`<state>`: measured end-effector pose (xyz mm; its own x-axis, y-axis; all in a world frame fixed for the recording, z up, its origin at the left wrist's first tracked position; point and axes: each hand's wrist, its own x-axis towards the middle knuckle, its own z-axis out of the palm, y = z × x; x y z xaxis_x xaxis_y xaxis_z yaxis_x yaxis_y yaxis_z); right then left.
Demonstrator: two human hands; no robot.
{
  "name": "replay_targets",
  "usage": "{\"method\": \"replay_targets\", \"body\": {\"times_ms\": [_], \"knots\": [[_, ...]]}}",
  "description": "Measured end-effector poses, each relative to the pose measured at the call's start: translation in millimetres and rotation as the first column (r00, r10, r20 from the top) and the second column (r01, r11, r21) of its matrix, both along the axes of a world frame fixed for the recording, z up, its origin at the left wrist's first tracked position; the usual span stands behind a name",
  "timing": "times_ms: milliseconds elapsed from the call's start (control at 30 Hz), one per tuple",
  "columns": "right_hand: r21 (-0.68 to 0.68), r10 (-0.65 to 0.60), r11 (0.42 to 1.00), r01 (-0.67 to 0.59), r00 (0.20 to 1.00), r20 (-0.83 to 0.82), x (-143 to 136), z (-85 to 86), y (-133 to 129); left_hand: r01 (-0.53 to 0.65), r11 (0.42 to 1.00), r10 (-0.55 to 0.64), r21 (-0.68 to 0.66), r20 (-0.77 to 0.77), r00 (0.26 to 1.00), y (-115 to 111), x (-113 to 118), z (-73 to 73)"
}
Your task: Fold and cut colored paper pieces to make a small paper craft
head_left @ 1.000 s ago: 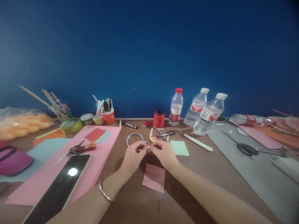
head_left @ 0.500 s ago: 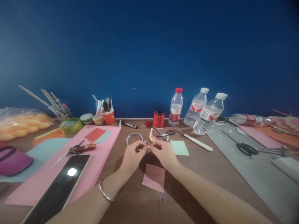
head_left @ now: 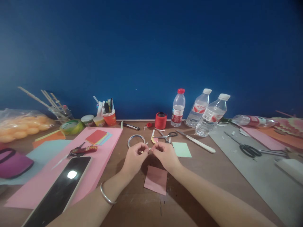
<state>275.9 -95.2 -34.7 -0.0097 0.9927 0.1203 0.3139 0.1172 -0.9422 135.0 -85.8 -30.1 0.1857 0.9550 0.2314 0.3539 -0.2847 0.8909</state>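
My left hand [head_left: 135, 157] and my right hand [head_left: 165, 155] meet over the middle of the table, fingertips pinched close together. Between them is something small and pale, too small to make out. Just below them lies a pink square of paper [head_left: 155, 180]. A pale green paper square [head_left: 181, 149] rests to the right of my right hand. Beyond the hands are scissors with black handles [head_left: 172, 134], a roll of tape [head_left: 136, 141] and a small yellow and pink scalloped piece [head_left: 154, 140].
A white-handled knife [head_left: 199, 144] lies right of centre, before three water bottles [head_left: 178, 108]. A red thread spool [head_left: 160, 121] stands near the wall. To the left, a phone [head_left: 60, 189] rests on pink paper [head_left: 30, 194]; a pen cup [head_left: 109, 119] is behind. More scissors [head_left: 249, 151] lie on a grey sheet [head_left: 239, 170].
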Motion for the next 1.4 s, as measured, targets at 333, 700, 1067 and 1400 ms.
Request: {"method": "replay_targets", "body": {"times_ms": [333,700,1067,1400], "knots": [[-0.030,0.009,1.000,-0.011,0.999,-0.039,0,-0.9,1,0.011,1.000,-0.011,-0.006,0.005,1.000,0,-1,-1.3],[-0.013,0.020,1.000,-0.020,0.999,-0.035,0,-4.5,2,0.002,1.000,-0.001,-0.013,0.035,0.999,0,0,-1.0],[0.540,-0.130,0.832,-0.130,0.900,0.417,5,3.7,-7,0.002,0.995,0.012,-0.096,0.149,0.989,2,-2,-5.8],[0.209,0.018,0.937,-0.278,0.638,0.770,9,1.3,3,-0.109,0.989,0.121,-0.098,0.126,0.985,4,-2,-0.4]]}}
